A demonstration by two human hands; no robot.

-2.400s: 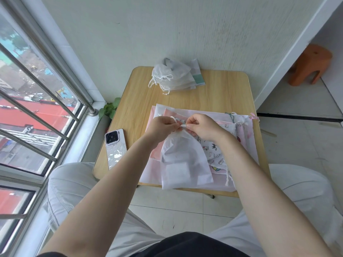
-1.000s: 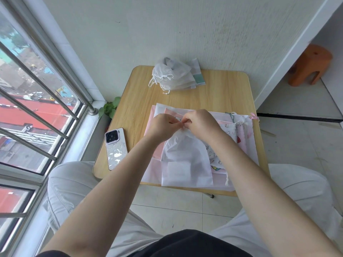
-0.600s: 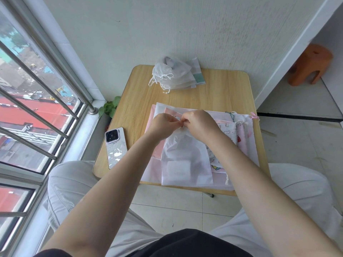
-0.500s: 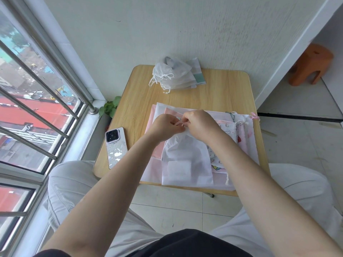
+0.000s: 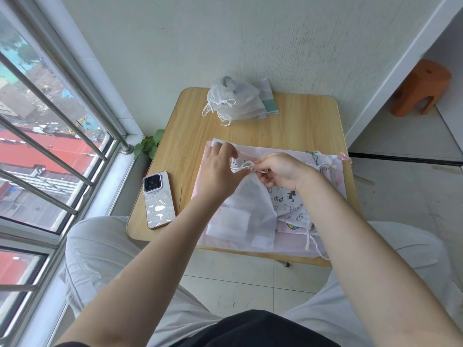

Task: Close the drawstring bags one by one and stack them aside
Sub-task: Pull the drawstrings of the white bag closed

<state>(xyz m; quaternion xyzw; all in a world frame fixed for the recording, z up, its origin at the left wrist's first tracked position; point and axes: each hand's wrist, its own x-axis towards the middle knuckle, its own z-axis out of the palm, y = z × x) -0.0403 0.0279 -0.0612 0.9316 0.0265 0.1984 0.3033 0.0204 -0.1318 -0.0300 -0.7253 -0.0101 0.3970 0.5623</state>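
your right hand [image 5: 278, 169] pinches the white cord [image 5: 246, 165]; pull it steadily while your left hand [image 5: 220, 171] pinches the white bag's neck [image 5: 246, 176].

left hand [image 5: 220, 174], right hand [image 5: 280, 171] | pinching drawstring [image 5: 244, 166] | white bag [image 5: 246, 214]

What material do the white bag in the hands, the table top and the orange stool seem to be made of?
White translucent drawstring bag: apparently thin non-woven or mesh fabric, matte; the inner packet shows through. Light wooden table top: wood or wood-look laminate, smooth, with visible grain lines. Orange stool: probably moulded plastic, one uniform colour with rounded edges.
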